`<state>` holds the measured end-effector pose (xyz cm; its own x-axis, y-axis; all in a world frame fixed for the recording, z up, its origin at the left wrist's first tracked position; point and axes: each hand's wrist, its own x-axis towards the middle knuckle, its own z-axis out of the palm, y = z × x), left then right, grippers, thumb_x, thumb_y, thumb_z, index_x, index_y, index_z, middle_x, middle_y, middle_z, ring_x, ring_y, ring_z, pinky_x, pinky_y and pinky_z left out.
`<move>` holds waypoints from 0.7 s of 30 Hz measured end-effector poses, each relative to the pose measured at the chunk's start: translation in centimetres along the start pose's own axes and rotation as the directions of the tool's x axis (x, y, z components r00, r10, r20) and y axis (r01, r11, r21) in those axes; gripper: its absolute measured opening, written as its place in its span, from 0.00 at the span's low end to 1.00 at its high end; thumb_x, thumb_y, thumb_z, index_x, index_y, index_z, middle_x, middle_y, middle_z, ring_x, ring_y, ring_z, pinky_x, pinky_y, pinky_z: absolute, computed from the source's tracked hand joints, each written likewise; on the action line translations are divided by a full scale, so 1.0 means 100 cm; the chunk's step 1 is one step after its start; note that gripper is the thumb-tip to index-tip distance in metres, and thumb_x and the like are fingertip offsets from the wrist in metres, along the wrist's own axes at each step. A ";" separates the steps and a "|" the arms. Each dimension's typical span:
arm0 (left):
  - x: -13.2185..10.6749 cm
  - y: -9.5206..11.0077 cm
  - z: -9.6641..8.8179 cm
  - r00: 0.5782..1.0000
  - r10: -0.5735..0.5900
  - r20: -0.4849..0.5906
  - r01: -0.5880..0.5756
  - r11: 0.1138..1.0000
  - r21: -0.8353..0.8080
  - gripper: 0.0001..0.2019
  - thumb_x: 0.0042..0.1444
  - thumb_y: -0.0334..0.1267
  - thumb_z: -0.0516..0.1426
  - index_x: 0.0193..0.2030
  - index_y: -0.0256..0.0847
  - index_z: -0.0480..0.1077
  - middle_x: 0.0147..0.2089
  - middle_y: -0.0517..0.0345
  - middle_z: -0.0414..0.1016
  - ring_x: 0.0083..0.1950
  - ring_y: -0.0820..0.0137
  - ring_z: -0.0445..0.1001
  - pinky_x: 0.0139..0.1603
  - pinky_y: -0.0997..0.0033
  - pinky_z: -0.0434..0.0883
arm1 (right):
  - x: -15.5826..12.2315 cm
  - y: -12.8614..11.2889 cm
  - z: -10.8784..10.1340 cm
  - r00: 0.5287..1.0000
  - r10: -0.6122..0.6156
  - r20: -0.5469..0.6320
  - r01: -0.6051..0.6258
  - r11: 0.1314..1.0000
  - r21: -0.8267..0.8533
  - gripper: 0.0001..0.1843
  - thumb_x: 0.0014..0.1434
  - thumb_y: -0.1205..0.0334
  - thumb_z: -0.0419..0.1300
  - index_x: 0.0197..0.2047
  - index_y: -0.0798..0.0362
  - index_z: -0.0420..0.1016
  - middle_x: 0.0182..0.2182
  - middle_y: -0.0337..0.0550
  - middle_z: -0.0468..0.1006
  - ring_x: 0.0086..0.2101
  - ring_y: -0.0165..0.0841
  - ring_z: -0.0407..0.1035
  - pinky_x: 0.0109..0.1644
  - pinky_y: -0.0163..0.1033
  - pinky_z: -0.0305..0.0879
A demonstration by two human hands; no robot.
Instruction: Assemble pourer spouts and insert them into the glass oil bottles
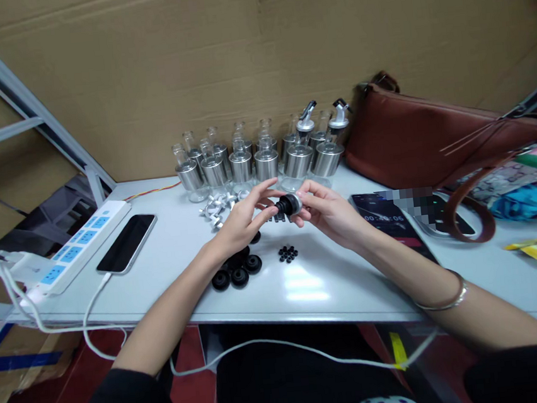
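Between my two hands is a bottle pourer stopper (286, 206) with a black ribbed plug and a silver cap. My right hand (329, 211) grips its silver end with bent fingers. At the black end, my left hand (246, 219) has its thumb and fingertips closed around the plug. Below my left hand lie several black round rubber stoppers (239, 276), partly covered by it. A cluster of small black caps (287, 253) sits nearer the table's front edge. Behind my left hand is a pile of silver-white spout pieces (221, 207).
Several glass bottles with steel sleeves (266, 162) stand at the back; two carry pourers (306, 120). A brown bag (413, 130) and a timer screen (389, 221) are on the right. A phone (127, 243) and power strip (80, 245) lie left. A white cable (263, 344) crosses in front.
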<state>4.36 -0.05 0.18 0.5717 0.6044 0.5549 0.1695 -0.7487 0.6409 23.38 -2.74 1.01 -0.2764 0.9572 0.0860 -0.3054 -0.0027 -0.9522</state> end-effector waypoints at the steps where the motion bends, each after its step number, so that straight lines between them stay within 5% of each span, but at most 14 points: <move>1: -0.001 -0.001 0.001 1.000 -0.008 0.030 0.008 1.000 0.000 0.21 0.64 0.38 0.50 0.63 0.42 0.55 0.54 0.46 0.72 0.49 0.68 0.75 0.50 0.65 0.71 | 0.000 0.000 0.000 1.000 0.002 0.002 -0.002 1.000 -0.002 0.20 0.48 0.49 0.67 0.26 0.50 0.62 0.14 0.27 0.64 0.19 0.26 0.64 0.30 0.35 0.58; 13: -0.001 0.000 -0.001 0.995 0.018 0.097 -0.029 0.993 0.117 0.16 0.65 0.39 0.49 0.58 0.42 0.65 0.54 0.51 0.74 0.48 0.68 0.75 0.50 0.66 0.71 | -0.001 -0.003 -0.001 0.999 -0.016 0.042 0.021 0.991 -0.129 0.20 0.50 0.48 0.65 0.26 0.50 0.60 0.12 0.27 0.65 0.20 0.29 0.69 0.32 0.36 0.59; 21: -0.001 -0.002 0.006 0.990 0.055 0.132 -0.073 0.988 0.139 0.19 0.66 0.37 0.44 0.63 0.44 0.59 0.58 0.48 0.70 0.56 0.65 0.70 0.55 0.62 0.68 | -0.001 0.003 0.000 0.999 -0.036 0.004 0.036 0.986 -0.162 0.21 0.50 0.45 0.64 0.26 0.50 0.59 0.12 0.26 0.66 0.20 0.30 0.71 0.32 0.37 0.60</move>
<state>4.71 -0.12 -0.35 0.6810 0.5213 0.5142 0.2373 -0.8215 0.5185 23.35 -2.88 0.70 -0.2685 0.9556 0.1215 -0.1634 0.0792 -0.9834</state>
